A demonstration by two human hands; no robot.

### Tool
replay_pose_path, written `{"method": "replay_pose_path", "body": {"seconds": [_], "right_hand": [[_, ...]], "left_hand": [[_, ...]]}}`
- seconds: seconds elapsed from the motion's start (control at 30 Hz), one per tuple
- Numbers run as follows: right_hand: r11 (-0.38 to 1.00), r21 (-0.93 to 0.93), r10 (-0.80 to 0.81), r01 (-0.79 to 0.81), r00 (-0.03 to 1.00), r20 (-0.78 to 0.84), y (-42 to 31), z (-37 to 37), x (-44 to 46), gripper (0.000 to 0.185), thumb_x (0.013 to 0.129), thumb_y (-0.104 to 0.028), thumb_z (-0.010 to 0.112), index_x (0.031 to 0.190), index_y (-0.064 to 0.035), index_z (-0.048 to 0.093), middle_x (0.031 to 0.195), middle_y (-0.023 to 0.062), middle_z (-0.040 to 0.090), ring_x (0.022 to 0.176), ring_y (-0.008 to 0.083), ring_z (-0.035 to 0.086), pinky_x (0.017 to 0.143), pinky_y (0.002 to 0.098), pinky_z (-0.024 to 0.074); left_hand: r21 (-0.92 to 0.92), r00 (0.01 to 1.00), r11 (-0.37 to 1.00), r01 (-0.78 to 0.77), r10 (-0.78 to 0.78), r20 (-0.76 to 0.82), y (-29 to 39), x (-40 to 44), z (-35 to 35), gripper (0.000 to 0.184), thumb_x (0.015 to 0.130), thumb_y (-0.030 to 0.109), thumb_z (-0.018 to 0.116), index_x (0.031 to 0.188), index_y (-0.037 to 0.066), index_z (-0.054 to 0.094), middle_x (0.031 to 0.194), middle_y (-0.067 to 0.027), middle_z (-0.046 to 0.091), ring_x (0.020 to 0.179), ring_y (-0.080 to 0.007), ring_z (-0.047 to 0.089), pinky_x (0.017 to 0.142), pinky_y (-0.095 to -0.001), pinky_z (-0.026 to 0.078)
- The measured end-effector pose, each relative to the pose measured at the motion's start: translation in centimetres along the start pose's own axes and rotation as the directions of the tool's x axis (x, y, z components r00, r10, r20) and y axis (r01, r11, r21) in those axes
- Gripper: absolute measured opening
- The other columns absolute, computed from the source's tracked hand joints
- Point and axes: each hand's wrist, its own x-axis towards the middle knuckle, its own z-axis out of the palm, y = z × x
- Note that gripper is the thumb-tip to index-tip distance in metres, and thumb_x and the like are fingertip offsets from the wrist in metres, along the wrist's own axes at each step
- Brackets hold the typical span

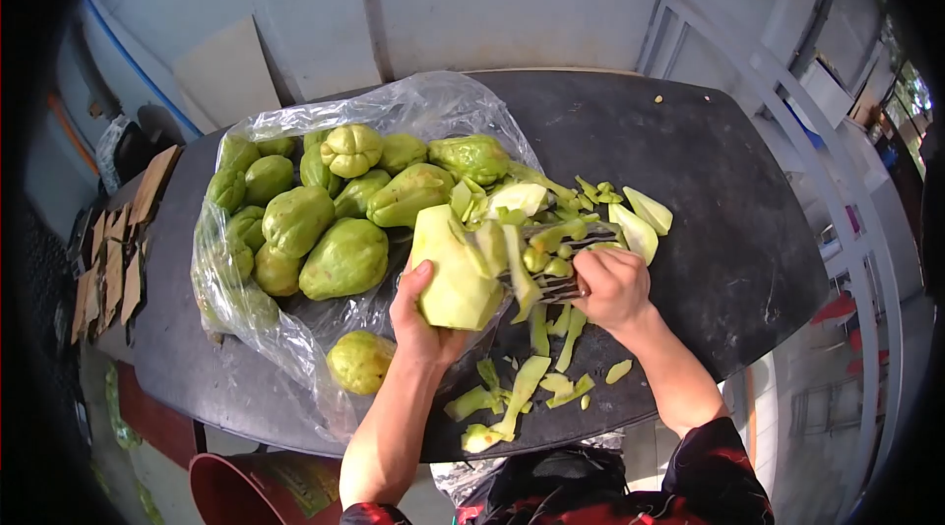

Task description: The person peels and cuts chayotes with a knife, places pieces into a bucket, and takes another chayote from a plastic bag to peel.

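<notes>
Past your dark sleeves (714,476) lie limp peelings (528,393) and a crinkled bag (458,100); left grip (423,326) holds a faceted fruit (455,281), right grip (614,286) a blurred tool (563,281).

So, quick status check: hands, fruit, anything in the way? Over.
Left hand cradling largely peeled fruit. Right hand beside it, gripping a motion-blurred tool. Clutter: loose peel strips on the black table.

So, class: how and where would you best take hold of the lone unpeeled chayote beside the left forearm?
The chayote is probably best gripped around its rounded middle, from above: its upper side looks exposed, while the left forearm crowds its right and the clear plastic bag spreads along its left.
</notes>
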Motion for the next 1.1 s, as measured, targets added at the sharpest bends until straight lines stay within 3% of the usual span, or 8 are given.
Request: {"method": "replay_pose_path", "body": {"seconds": [0.13, 0.3, 0.47, 0.53, 0.6, 0.67, 0.9, 1.1], "right_hand": [[0.991, 0.064, -0.112, 0.115, 0.992, -0.050, -1.3, -0.7, 0.3, 0.020, 0.072, -0.011, 0.062, 0.063, -0.0091, 0.045, 0.053, 0.0038, 0.046, 0.046, 0.0219, 0.053, 0.045, 0.0351, 0.0420], [0.953, 0.107, -0.278, 0.282, 0.959, -0.050, -4.6, -1.5, 0.8, 0.017, 0.066, -0.013, 0.060, 0.061, -0.0098, 0.044, 0.055, 0.0017, 0.041, 0.047, 0.0175, 0.048, 0.045, 0.0298, 0.0368], [0.950, 0.099, -0.292, 0.295, 0.955, -0.049, -4.9, -1.6, 0.9, 0.018, 0.067, -0.012, 0.061, 0.061, -0.0104, 0.044, 0.053, 0.0006, 0.040, 0.046, 0.0167, 0.047, 0.044, 0.0301, 0.0356], [0.976, 0.083, -0.199, 0.201, 0.979, -0.034, -3.5, -1.2, 0.9, 0.020, 0.062, -0.012, 0.062, 0.059, -0.0091, 0.043, 0.053, 0.0043, 0.039, 0.044, 0.0216, 0.046, 0.043, 0.0332, 0.0354], [0.996, 0.055, -0.073, 0.074, 0.997, -0.019, -1.2, -0.4, 0.7, 0.026, 0.074, -0.014, 0.066, 0.062, -0.0070, 0.043, 0.053, 0.0060, 0.041, 0.044, 0.0258, 0.047, 0.044, 0.0375, 0.0385], [0.998, 0.010, -0.065, 0.065, 0.998, 0.012, 0.0, -0.5, 0.2, 0.023, 0.074, -0.016, 0.065, 0.064, -0.0101, 0.046, 0.053, 0.0033, 0.048, 0.046, 0.0221, 0.055, 0.045, 0.0347, 0.0431], [0.957, 0.140, -0.253, 0.255, 0.967, -0.027, -4.7, -2.3, 1.1, 0.017, 0.062, -0.011, 0.061, 0.062, -0.0094, 0.044, 0.053, 0.0021, 0.041, 0.047, 0.0187, 0.050, 0.045, 0.0315, 0.0386], [0.983, 0.086, -0.161, 0.160, 0.987, 0.001, -2.4, -0.8, 0.5, 0.017, 0.070, -0.009, 0.063, 0.064, -0.0108, 0.047, 0.054, 0.0031, 0.048, 0.047, 0.0202, 0.053, 0.045, 0.0330, 0.0416]], "left_hand": [[0.040, 0.996, 0.996, -0.077, 0.076, 0.043, 0.0, 0.1, -0.3, 0.064, 0.086, 0.038, 0.063, 0.137, 0.001, 0.051, 0.125, -0.0152, 0.064, 0.111, -0.0292, 0.064, 0.101, -0.0408, 0.050], [0.030, 0.997, 0.998, 0.054, -0.055, 0.050, 0.3, 0.0, -0.7, 0.075, 0.081, 0.029, 0.066, 0.146, 0.002, 0.041, 0.131, -0.0189, 0.058, 0.115, -0.0323, 0.061, 0.101, -0.0434, 0.050], [0.126, 0.995, 0.992, -0.032, 0.020, 0.093, 0.4, -0.2, 0.3, 0.077, 0.080, 0.028, 0.065, 0.146, -0.001, 0.038, 0.130, -0.0202, 0.057, 0.114, -0.0320, 0.061, 0.099, -0.0425, 0.052], [0.118, 0.994, 0.992, -0.049, 0.037, 0.099, 0.4, -0.1, -0.3, 0.076, 0.080, 0.029, 0.065, 0.146, -0.001, 0.039, 0.129, -0.0191, 0.057, 0.113, -0.0310, 0.061, 0.098, -0.0412, 0.052], [0.100, 0.991, 0.992, -0.079, 0.067, 0.118, 0.3, 0.0, -0.6, 0.075, 0.081, 0.030, 0.064, 0.145, -0.001, 0.039, 0.126, -0.0171, 0.058, 0.111, -0.0289, 0.061, 0.096, -0.0385, 0.052], [0.129, 0.982, 0.985, -0.111, 0.089, 0.166, 0.5, 0.0, 0.1, 0.076, 0.081, 0.030, 0.064, 0.146, -0.001, 0.039, 0.128, -0.0165, 0.058, 0.113, -0.0286, 0.060, 0.097, -0.0386, 0.051], [0.164, 0.991, 0.984, -0.065, 0.043, 0.129, 0.7, -0.1, 0.5, 0.082, 0.077, 0.026, 0.070, 0.147, -0.002, 0.038, 0.132, -0.0191, 0.056, 0.116, -0.0302, 0.061, 0.102, -0.0402, 0.049], [0.146, 0.980, 0.983, -0.106, 0.079, 0.183, 0.1, 0.2, -0.1, 0.083, 0.077, 0.031, 0.069, 0.146, -0.003, 0.037, 0.129, -0.0187, 0.057, 0.114, -0.0308, 0.061, 0.102, -0.0403, 0.049]]}}
